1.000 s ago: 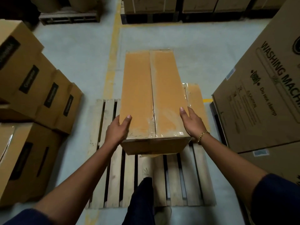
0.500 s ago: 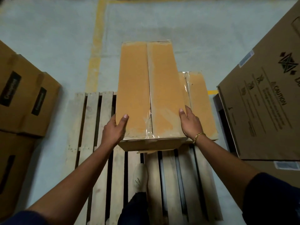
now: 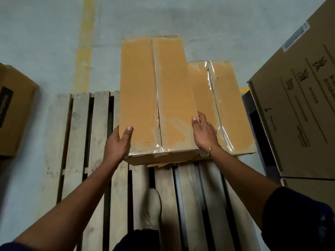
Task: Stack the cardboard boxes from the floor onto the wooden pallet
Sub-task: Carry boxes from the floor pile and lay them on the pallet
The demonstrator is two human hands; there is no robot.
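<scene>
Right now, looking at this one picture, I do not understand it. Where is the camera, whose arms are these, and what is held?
There is no machine: a person wears a camera on the head, looking forward and down, so you see that person's own arms. The left hand and the right hand grip the near end of a long cardboard box, one on each side, thumbs on top. Beneath is a wooden pallet on the floor. A second box, sealed with clear tape, lies on the pallet just right of the held one. Whether the held box already rests on the slats, I cannot tell. The person's shoe stands on the pallet. A large printed carton stands at the right, a smaller carton at the left.
</scene>
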